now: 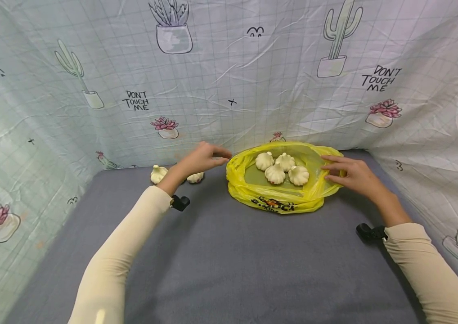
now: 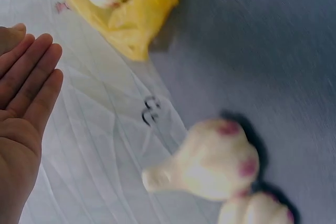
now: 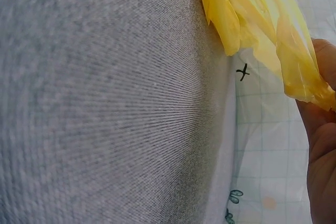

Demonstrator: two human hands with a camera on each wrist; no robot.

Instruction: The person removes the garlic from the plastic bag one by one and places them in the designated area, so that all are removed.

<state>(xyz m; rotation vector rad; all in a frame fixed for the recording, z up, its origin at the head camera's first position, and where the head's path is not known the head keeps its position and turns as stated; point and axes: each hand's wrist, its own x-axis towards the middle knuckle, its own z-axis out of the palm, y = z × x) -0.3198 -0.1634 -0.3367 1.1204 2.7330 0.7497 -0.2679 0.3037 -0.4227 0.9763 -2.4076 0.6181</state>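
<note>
A yellow plastic bag [image 1: 277,204] lies at the back of the table with its mouth spread open. Several white garlic bulbs [image 1: 275,173] sit inside it. My right hand [image 1: 358,177] holds the bag's right rim between thumb and fingers; in the right wrist view the yellow film hangs from that grip. To the left of the bag is my left hand [image 1: 202,157], fingers extended toward the rim and nothing in the palm. Below its wrist lie more garlic bulbs on the table, one garlic bulb [image 2: 210,161] showing pinkish spots in the left wrist view; the forearm partly hides this group.
A grey cloth covers the table [image 1: 245,265]. Right behind the bag rises a pale curtain [image 1: 213,81] printed with cacti and lettering, and it also closes off both sides. Each wrist carries a small black camera [image 1: 180,203].
</note>
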